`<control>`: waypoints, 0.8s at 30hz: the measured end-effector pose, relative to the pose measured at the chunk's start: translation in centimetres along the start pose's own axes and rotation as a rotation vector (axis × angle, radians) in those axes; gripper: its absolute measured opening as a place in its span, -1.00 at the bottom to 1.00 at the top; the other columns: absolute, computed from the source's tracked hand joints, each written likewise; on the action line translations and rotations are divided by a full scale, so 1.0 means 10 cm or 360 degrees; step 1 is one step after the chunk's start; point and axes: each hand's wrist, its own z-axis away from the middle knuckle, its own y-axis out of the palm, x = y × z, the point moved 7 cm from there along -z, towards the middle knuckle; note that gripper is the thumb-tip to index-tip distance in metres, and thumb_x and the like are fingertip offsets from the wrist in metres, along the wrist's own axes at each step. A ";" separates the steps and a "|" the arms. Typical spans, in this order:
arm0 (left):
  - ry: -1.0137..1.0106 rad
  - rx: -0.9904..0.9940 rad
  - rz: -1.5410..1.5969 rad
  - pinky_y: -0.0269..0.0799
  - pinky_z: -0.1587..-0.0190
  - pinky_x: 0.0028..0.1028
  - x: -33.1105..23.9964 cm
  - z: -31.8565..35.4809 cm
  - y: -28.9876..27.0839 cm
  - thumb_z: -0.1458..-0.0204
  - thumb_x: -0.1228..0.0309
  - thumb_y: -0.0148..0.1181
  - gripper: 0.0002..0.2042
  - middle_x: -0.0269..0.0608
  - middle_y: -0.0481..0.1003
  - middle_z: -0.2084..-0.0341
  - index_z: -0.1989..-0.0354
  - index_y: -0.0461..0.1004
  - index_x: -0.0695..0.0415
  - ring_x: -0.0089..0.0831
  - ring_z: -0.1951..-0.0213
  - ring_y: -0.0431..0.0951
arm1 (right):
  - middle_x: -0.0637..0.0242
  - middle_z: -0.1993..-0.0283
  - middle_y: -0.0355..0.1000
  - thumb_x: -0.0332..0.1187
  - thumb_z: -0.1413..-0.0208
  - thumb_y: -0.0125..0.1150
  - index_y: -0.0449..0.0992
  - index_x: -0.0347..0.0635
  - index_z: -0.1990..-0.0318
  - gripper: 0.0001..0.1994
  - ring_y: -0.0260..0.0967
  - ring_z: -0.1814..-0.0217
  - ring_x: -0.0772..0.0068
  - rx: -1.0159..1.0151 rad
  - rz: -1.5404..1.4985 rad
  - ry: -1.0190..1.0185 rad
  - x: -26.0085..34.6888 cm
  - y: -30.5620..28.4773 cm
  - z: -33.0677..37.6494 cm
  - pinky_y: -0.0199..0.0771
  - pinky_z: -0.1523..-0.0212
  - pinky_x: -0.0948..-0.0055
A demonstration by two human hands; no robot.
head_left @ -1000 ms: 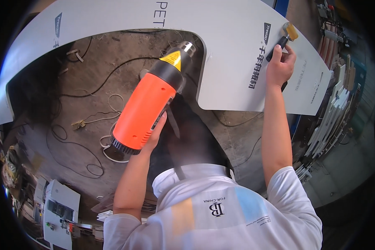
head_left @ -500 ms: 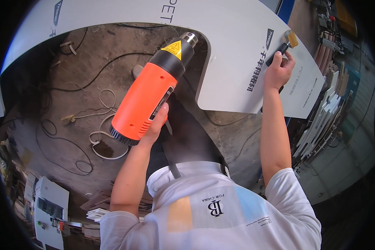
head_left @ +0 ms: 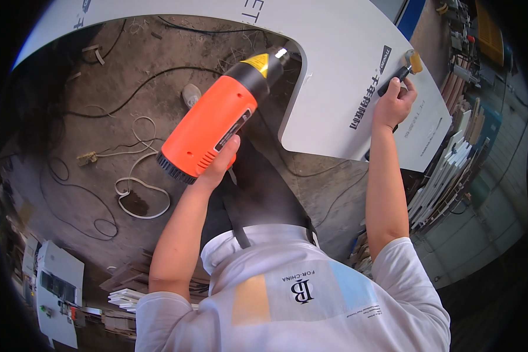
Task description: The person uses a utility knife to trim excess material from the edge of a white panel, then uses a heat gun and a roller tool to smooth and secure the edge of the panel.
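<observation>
Gripping the orange-and-black, cylinder-bodied heat gun (head_left: 208, 124) in your left hand (head_left: 219, 165), you show a thumb along its side, the other fingers mostly hidden behind the body. Its metal nozzle points up and rightward, near the inner curved edge of the large, flat white panel (head_left: 334, 79) with dark print. Your right hand (head_left: 394, 107) has its fingers closed around the small, black-handled roller (head_left: 402, 73) with a yellow cylindrical head, over the panel near its outer edge; whether they touch is unclear. A black cable (head_left: 179, 68) lies on the grey-brown floor (head_left: 188, 47).
</observation>
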 end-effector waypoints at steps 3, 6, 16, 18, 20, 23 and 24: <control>0.0153 0.0056 -0.0194 0.37 0.30 -0.56 -0.02 -0.01 0.04 -0.20 0.44 0.33 -0.91 -0.46 0.48 0.37 0.20 0.54 0.09 -0.67 0.38 0.45 | 0.42 0.36 0.50 -0.05 -0.19 0.22 0.47 -0.13 -0.12 -0.54 0.47 0.31 0.48 -0.0006 -0.0023 -0.0019 -0.03 0.00 -0.02 0.46 0.11 0.38; 0.0057 -0.0049 0.0058 0.35 0.35 -0.57 -0.05 0.00 0.01 -0.20 0.42 0.34 -0.91 -0.48 0.46 0.42 0.20 0.54 0.06 -0.68 0.43 0.43 | 0.43 0.37 0.48 -0.05 -0.19 0.22 0.47 -0.13 -0.12 -0.54 0.46 0.31 0.49 -0.0010 -0.0020 -0.0013 -0.02 -0.01 -0.01 0.45 0.11 0.38; 0.0190 -0.0047 -0.0161 0.29 0.44 -0.57 -0.11 0.04 0.06 -0.19 0.41 0.34 -0.91 -0.52 0.42 0.54 0.24 0.53 0.06 -0.67 0.53 0.38 | 0.40 0.32 0.50 -0.09 -0.21 0.23 0.48 -0.18 -0.10 -0.57 0.44 0.30 0.53 -0.0021 -0.0046 -0.0016 0.00 -0.01 -0.01 0.45 0.14 0.44; 0.0398 -0.0130 -0.0247 0.29 0.44 -0.57 -0.21 0.08 0.02 -0.20 0.41 0.34 -0.91 -0.53 0.42 0.55 0.26 0.53 0.07 -0.67 0.53 0.38 | 0.43 0.35 0.48 -0.06 -0.20 0.22 0.48 -0.15 -0.12 -0.55 0.45 0.31 0.51 -0.0026 -0.0036 -0.0028 -0.01 0.00 -0.02 0.45 0.15 0.41; 0.0055 0.0085 -0.0136 0.44 0.28 -0.53 -0.09 0.06 0.00 -0.19 0.42 0.35 -0.90 -0.45 0.53 0.43 0.19 0.57 0.10 -0.59 0.40 0.52 | 0.42 0.34 0.49 -0.06 -0.19 0.22 0.48 -0.15 -0.11 -0.55 0.46 0.30 0.50 -0.0020 -0.0042 -0.0012 0.01 0.00 0.00 0.45 0.14 0.40; 0.0378 -0.0026 -0.0396 0.46 0.26 -0.50 -0.27 0.09 0.06 -0.18 0.43 0.35 -0.89 -0.41 0.54 0.41 0.17 0.58 0.11 -0.56 0.38 0.54 | 0.42 0.35 0.49 -0.06 -0.18 0.23 0.48 -0.15 -0.11 -0.55 0.46 0.31 0.50 -0.0038 0.0015 -0.0027 0.00 -0.02 0.00 0.45 0.15 0.40; 0.0378 -0.0027 -0.0396 0.46 0.26 -0.50 -0.27 0.09 0.03 -0.18 0.43 0.35 -0.89 -0.41 0.54 0.41 0.17 0.58 0.11 -0.56 0.38 0.54 | 0.42 0.35 0.49 -0.06 -0.18 0.23 0.48 -0.15 -0.11 -0.55 0.46 0.31 0.50 -0.0037 0.0014 -0.0027 0.01 -0.02 0.00 0.45 0.15 0.40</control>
